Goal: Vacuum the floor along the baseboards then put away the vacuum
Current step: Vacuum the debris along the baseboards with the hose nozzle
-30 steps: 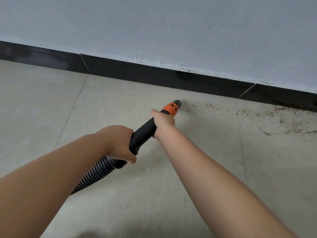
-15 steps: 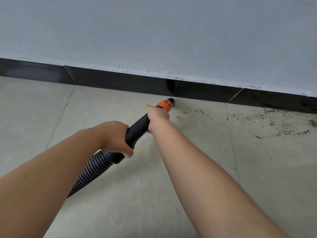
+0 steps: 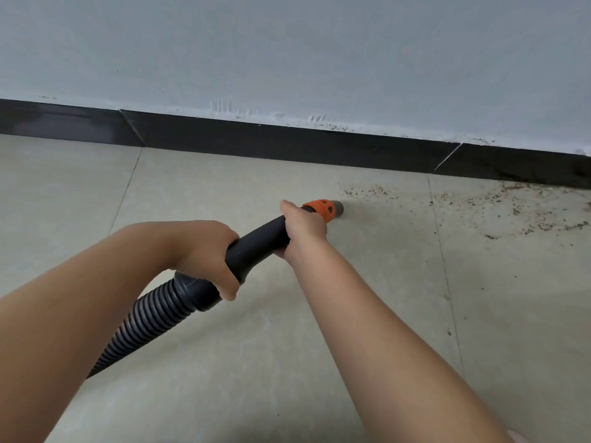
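I hold a black vacuum wand [image 3: 256,243] with both hands. Its orange collar [image 3: 319,209] and grey nozzle tip [image 3: 337,208] point right, low over the beige tiled floor [image 3: 224,362], just left of scattered brown debris [image 3: 367,190]. My right hand [image 3: 303,228] grips the wand just behind the collar. My left hand [image 3: 208,254] grips its rear end, where the ribbed hose [image 3: 144,321] joins and runs down to the lower left. The black baseboard [image 3: 287,145] lies a short way beyond the nozzle. The vacuum body is out of view.
A grey-white wall [image 3: 287,52] rises above the baseboard. More brown crumbs and dust [image 3: 518,212] spread over the tile at the right, up to the baseboard. Tile joints run across the floor.
The nozzle has pulled back from the baseboard and swung right, toward the near edge of the debris. Both hands keep their grip on the wand.
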The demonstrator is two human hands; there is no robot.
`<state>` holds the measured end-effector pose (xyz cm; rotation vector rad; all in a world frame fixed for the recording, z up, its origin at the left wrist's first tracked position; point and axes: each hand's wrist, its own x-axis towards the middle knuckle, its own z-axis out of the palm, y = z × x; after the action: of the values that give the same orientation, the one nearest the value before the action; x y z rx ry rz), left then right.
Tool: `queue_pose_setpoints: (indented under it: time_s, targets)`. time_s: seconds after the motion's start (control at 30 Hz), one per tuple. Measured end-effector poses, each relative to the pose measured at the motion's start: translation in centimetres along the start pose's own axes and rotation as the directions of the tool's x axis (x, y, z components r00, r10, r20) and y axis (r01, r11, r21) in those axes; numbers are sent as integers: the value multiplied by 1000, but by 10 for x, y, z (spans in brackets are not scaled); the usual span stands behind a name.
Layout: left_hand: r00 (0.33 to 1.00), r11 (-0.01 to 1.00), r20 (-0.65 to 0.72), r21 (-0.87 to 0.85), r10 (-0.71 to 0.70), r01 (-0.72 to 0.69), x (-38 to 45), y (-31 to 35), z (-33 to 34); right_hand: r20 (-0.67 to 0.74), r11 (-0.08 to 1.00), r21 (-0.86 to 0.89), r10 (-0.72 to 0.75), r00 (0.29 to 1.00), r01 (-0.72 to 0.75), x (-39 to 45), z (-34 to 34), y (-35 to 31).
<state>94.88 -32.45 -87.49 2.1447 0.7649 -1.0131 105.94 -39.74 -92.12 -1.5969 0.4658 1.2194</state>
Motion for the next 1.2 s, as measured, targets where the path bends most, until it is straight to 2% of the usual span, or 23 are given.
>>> queue_pose_setpoints:
  time_s: [0.37,0.5,0.7,0.87,1.0,1.2]
  targets:
    - [990,993,-135,-103,49,-63,41,23,-12,-63,985,-144,-101,993,91,28,0,-47]
    - [986,993,-163,-99,41,-57,44,20,-13,-68,985,-128,-125,990,116,35,3,-49]
    - [991,984,-132,-175,-2,-21,20,-33,6,-28,991,-82,-104,994,102,13,32,-2]
    - [988,983,-56,-129,-142,133,-17,-99,22,49,998,-45,-29,998,31,-15,75,57]
    - [977,965,-13,-158,-215,210,-39,-136,34,86,999,-33,20,996,-18,-34,102,90]
    - [981,973,-31,-136,-192,186,-35,-139,31,36,1000,2,1,999,-1,-31,109,89]
